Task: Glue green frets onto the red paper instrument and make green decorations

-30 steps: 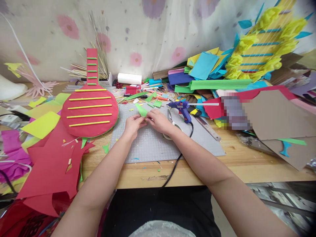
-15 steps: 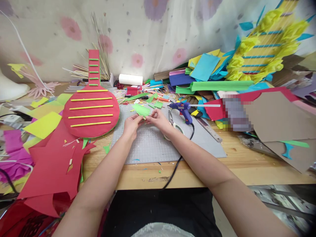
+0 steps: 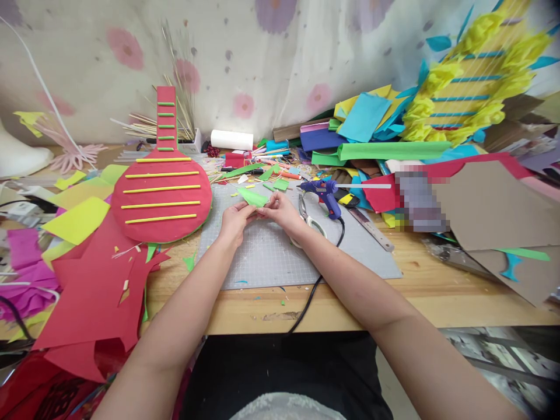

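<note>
Between my hands is a small piece of green paper (image 3: 254, 198), pinched along its near edge. My left hand (image 3: 236, 220) is closed on its left side, the fingertips partly hidden. My right hand (image 3: 282, 211) grips the same piece from the right, thumb and fingers together. Both hands are above the grey cutting mat (image 3: 262, 262). Scissors (image 3: 315, 224) lie by my right wrist, partly covered by it. Just beyond them a blue glue gun (image 3: 322, 192) with a white glue stick rests on the mat, its black cord (image 3: 306, 312) passing under my right forearm.
At left lies a red guitar-shaped cutout (image 3: 161, 198) with yellow and green strips, beside red paper scraps (image 3: 91, 291). A metal ruler (image 3: 371, 229) crosses the mat's right side. Brown cardboard (image 3: 490, 216) lies at far right, under a yellow-flowered guitar shape (image 3: 468, 87). Scraps crowd the back.
The green paper has turned between my fingers, its visible part now narrower and shifted slightly right. Both hands keep nearly the same place and grip.
</note>
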Available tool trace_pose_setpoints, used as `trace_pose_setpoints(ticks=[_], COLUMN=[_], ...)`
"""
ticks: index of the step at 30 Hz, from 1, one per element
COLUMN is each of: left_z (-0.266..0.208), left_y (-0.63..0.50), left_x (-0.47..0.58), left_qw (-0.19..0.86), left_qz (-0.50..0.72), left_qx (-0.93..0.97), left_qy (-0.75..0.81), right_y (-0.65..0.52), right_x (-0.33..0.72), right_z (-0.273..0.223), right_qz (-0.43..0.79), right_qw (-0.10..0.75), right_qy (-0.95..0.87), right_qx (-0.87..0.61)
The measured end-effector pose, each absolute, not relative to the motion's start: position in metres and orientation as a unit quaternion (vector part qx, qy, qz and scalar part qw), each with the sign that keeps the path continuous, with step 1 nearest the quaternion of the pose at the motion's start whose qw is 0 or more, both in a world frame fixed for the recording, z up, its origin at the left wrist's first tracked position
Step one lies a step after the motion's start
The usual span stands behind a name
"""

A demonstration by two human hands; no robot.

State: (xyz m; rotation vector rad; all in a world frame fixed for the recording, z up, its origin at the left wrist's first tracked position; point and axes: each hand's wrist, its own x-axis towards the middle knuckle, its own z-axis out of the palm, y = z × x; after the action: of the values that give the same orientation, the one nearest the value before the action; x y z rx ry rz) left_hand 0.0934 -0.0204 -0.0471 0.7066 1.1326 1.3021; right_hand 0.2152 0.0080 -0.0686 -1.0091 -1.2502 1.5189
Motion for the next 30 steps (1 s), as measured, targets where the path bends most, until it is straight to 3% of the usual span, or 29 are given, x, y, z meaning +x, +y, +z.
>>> trace_pose_setpoints(ticks=[12,17,30], left_z=[-0.046,-0.041,-0.052], left_y=[-0.021,-0.021,-0.023], left_x=[0.093,0.089,0.094], left_qw=[0.598,0.631,0.558], left_qz=[0.557,0.547,0.58], left_qx=[0.312,0.257,0.314], left_qy=[0.485,0.486,0.503], right_y=[0.007,0.007,0.007], right_x=[0.216,0.221,0.228], right_z=[-0.067,-0.063,-0.056], right_qz=[0.622,0.686,0.755], right_qw=[0.454,0.452,0.427], right_qy=[-0.494,-0.425,-0.343], right_qx=[-0.404,-0.38,-0.359])
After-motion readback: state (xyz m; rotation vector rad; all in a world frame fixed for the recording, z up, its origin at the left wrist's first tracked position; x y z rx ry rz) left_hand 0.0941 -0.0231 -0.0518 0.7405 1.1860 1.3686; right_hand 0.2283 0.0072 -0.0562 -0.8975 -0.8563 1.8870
